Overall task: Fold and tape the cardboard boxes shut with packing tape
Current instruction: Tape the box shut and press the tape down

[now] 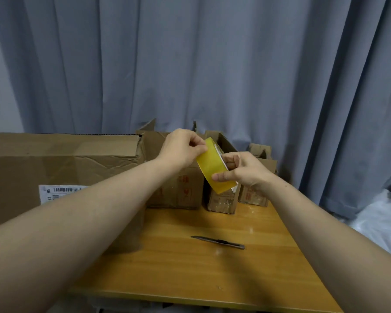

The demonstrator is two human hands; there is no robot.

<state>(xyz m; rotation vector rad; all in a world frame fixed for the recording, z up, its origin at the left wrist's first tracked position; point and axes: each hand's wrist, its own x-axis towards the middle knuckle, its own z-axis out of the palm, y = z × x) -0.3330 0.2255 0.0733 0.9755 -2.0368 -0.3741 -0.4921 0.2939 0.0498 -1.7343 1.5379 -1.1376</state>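
A yellow roll of packing tape (211, 166) is held up above the wooden table (190, 267). My right hand (244, 170) grips the roll, fingers through its core and thumb on the outer face. My left hand (183, 147) pinches at the roll's upper edge with curled fingers. A large cardboard box (61, 163) with a white barcode label lies at the left. Behind the hands stand a medium box (178, 190) with raised flaps and two small open boxes (222, 199) (255, 193).
A grey utility knife (219, 242) lies on the table in front of the boxes. Grey-blue curtains (212, 64) hang behind. White plastic sheeting (384, 220) lies beyond the table's right edge.
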